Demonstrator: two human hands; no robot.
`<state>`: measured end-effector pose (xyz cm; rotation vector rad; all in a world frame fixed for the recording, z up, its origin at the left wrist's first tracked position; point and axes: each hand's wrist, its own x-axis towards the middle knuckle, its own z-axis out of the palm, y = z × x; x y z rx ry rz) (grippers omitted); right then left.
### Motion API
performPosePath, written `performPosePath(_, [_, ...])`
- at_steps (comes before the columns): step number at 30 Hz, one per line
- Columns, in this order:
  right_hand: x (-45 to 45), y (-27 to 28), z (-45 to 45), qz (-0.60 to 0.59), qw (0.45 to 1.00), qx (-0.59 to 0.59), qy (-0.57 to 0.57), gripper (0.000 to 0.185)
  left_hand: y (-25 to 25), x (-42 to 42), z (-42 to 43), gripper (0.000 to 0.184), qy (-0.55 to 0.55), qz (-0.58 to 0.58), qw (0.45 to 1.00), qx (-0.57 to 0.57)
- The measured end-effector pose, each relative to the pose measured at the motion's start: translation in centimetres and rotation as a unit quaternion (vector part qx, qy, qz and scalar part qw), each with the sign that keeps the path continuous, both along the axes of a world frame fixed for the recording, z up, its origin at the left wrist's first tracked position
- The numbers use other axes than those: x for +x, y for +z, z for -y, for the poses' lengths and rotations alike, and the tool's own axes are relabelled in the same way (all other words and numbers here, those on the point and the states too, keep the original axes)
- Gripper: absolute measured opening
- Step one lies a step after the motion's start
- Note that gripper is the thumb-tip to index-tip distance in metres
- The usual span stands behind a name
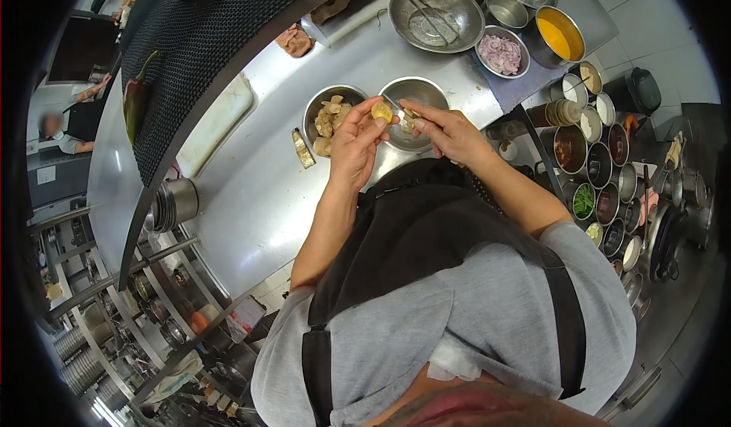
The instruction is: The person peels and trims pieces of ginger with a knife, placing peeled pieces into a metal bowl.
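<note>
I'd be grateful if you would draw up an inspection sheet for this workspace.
Surface: shiny metal counter.
Job's things: pale pieces in the left bowl; right bowl under the hands, contents partly hidden; brown item, unclear, beside the left bowl.
Clutter: strainer with tongs, chopped onion, pot of orange liquid.
Hands: left hand holds a yellowish piece; right hand grips a tool, type unclear.
Cables: nothing seen.
Surroundings: racks left, containers right, another person far left.
</note>
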<state>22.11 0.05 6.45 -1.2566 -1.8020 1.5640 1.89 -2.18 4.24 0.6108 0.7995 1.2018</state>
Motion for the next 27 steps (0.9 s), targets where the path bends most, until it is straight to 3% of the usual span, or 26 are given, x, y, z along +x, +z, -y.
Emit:
performPosePath(4, [-0.2, -0.4, 0.2, 0.027, 0.995, 0.100, 0.012, 0.040, 0.0, -0.1, 0.1, 0.031, 0.003, -0.034, 0.999, 0.009])
performPosePath(6, [-0.3, -0.8, 0.4, 0.016, 0.977, 0.209, 0.040, 0.042, -0.6, -0.2, 0.1, 0.032, 0.005, -0.041, 0.999, 0.015])
performPosePath(10, [-0.3, -0.3, 0.3, 0.027, 0.981, 0.184, 0.048, 0.042, -0.4, 0.0, 0.2, 0.029, 0.005, -0.081, 0.997, 0.017])
performPosePath(15, [-0.5, 0.8, 0.4, -0.001, 0.998, 0.039, 0.046, 0.042, 0.5, 0.5, 0.4, 0.035, 0.016, -0.139, 0.989, 0.035])
performPosePath(27, [-1.8, 0.3, 0.4, -0.001, 0.998, 0.056, 0.012, 0.029, -1.4, 0.9, 0.9, 0.034, 0.041, -0.183, 0.981, 0.057])
